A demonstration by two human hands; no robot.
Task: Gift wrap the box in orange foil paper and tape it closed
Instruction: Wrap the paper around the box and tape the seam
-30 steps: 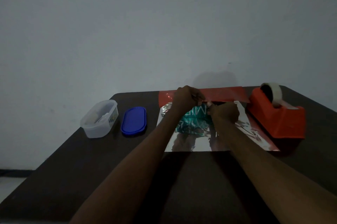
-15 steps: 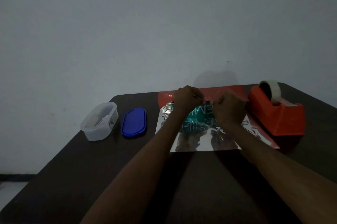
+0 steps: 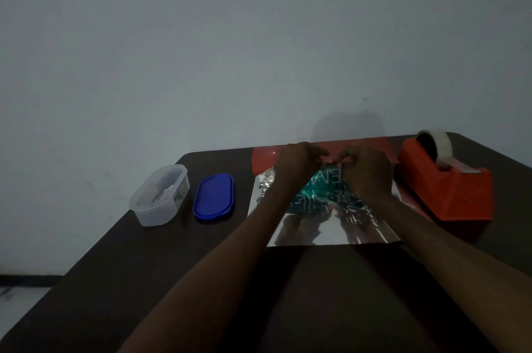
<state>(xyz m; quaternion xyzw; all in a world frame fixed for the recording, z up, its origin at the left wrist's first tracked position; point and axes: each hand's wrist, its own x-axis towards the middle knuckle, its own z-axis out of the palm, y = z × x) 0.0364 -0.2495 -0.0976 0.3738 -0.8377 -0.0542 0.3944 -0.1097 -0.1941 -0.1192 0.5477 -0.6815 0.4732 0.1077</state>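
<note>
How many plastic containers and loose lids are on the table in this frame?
2: one clear plastic tub without its lid near the table's left edge, and one blue lid lying flat just to its right, apart from it. The hands and foil may hide something smaller.

Two bare forearms are seen from the lower edge of the view, one on each side. No sleeve, watch, ring or glove is worn on either. The left hand (image 3: pixel 298 164) and the right hand (image 3: pixel 367 170) are uncovered too. Finer detail of the fingers is lost in the dim light.
</note>
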